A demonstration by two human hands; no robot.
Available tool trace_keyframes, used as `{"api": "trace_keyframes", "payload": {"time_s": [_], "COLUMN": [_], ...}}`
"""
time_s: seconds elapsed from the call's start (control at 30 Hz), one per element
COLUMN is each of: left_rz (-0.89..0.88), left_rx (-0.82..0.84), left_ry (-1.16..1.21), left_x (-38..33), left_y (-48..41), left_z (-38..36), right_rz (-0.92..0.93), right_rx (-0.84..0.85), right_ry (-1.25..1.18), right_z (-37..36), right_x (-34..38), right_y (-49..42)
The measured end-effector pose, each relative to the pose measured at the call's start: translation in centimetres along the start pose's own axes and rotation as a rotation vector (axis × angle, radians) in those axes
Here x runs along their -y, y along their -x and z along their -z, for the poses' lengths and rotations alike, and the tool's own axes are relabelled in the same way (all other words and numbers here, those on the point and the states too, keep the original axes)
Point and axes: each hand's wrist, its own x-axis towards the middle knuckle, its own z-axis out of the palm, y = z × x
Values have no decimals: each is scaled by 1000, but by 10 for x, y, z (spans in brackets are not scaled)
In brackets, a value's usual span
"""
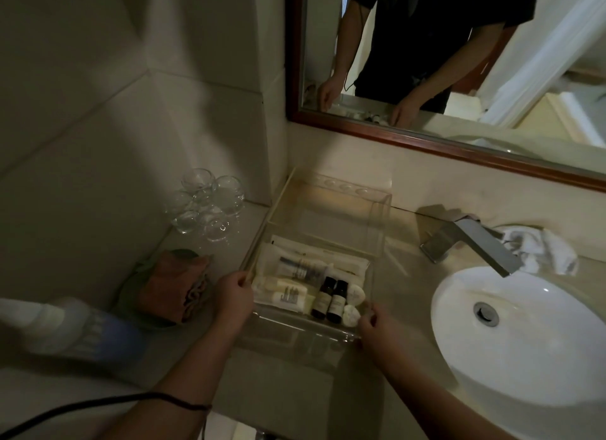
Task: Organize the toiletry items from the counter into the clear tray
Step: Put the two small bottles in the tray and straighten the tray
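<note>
**Steadying a loaded tray near the counter's edge**

Gripping the clear tray (367, 216) at its near end, you had both hands on it: your left hand (233, 297) pinched the near-left corner wall between thumb and fingers, and your right hand (377, 324) curled closed over the near-right rim. The tray sat on the counter (403, 311), between the cluster of drinking glasses (205, 205) and the white basin (518, 338). Inside lay the two dark bottles (329, 298) side by side, pale tubes (282, 290), flat white sachets (331, 259) and small round wrapped pieces (352, 303).

Your risks, as I judged them: the bottles looked loosely placed, so a quick shove or tilt would likely roll them onto the sachets. Swinging the far end left could clip the glasses. Its clear walls were hard to read in that dim light, so your grip could have slipped.
</note>
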Motion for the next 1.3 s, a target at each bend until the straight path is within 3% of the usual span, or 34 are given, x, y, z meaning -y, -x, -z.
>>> {"api": "trace_keyframes", "payload": {"time_s": [0.43, 1.0, 1.3], "left_rz": [10, 48, 214], "left_rx": [13, 32, 45], "left_ry": [-15, -8, 7], "left_x": [-31, -53, -72], "left_y": [-19, -37, -49], "left_z": [-2, -12, -23], "right_rz": [-39, -24, -5], "right_rx": [38, -55, -52], "right_ry": [-167, -110, -140], "right_z": [11, 14, 16], "right_x": [11, 18, 21], "right_y": [-25, -57, -59]}}
